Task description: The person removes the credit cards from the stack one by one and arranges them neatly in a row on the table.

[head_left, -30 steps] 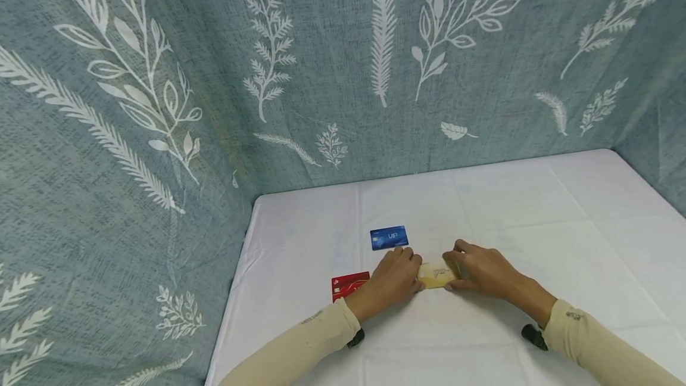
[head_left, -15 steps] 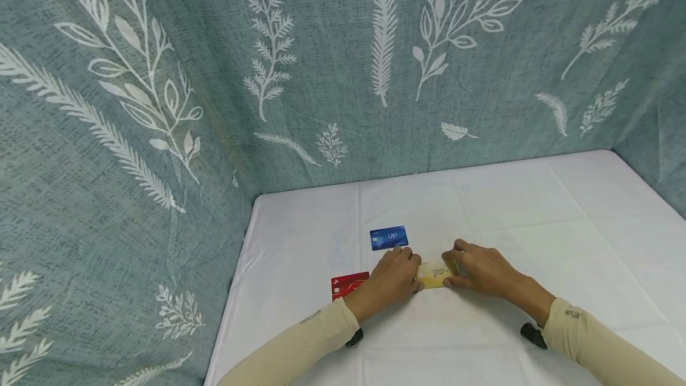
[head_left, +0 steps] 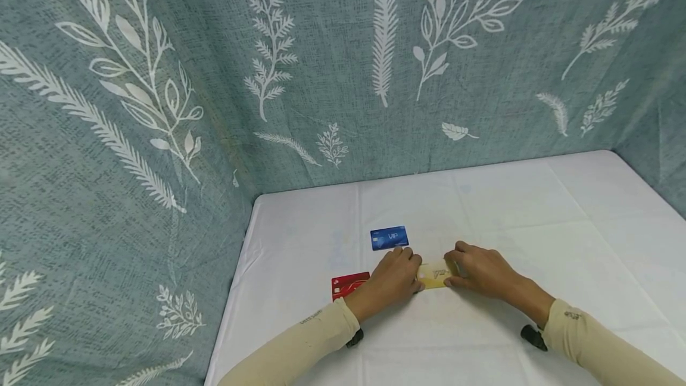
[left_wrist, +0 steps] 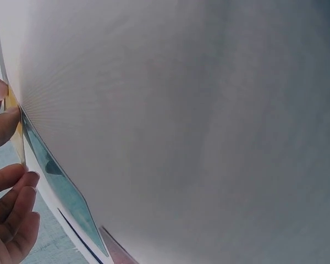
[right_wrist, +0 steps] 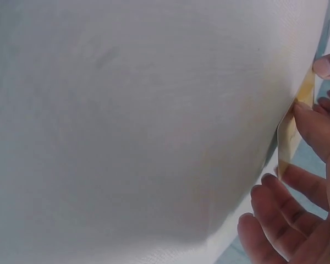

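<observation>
A yellow-gold bank card (head_left: 433, 275) is held between both hands, low over the white cloth. My left hand (head_left: 393, 277) pinches its left end with thumb and fingers. At the opposite end, my right hand (head_left: 484, 269) grips it between thumb and forefinger; in the right wrist view its other fingers (right_wrist: 283, 212) are loosely bent. A red card (head_left: 348, 285) lies left of the left hand, partly covered by that arm. Beyond the left fingers lies a blue VIP card (head_left: 389, 237). The left wrist view shows a teal card-like piece (left_wrist: 66, 187) beside the gold card.
The white-covered table (head_left: 536, 219) extends to the back and right. A teal curtain (head_left: 332, 76) with white leaf prints stands behind and at the left. Dark wrist-mounted pieces (head_left: 533, 337) sit beneath the forearms.
Both hands stay almost where they were, still holding the gold card. The sheen and print on the card look slightly different, and the right fingers have shifted a trace.
</observation>
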The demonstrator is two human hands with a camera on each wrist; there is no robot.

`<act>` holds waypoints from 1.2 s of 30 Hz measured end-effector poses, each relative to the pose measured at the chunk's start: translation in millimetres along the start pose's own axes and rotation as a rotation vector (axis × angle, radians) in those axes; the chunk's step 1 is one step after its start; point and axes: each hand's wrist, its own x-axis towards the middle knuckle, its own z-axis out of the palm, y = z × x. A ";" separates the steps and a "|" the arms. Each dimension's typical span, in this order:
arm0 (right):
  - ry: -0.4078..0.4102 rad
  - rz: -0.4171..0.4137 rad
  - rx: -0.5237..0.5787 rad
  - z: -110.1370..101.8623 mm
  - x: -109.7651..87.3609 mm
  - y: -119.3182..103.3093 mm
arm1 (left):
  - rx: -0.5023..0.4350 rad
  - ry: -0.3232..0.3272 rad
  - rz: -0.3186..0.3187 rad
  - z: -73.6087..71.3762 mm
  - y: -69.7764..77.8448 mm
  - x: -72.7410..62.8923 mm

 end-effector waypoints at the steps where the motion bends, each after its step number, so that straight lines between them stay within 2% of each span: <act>1: 0.000 0.000 -0.001 0.2 0.0 0.1 | 0.000 0.002 0.001 -0.2 -0.1 -0.2; 12: 0.028 -0.017 0.021 1.8 -0.6 0.8 | -0.051 0.020 0.012 0.7 -1.6 -0.5; 17: 0.028 -0.015 0.024 2.4 -0.7 0.5 | -0.049 0.005 0.008 0.6 -1.3 -0.6; 26: 0.045 -0.039 0.011 3.8 -1.1 2.4 | -0.027 0.067 0.047 2.4 -2.5 -0.7; 36: 0.037 -0.036 0.023 3.8 -0.3 3.4 | -0.038 0.064 0.049 2.9 -2.6 0.5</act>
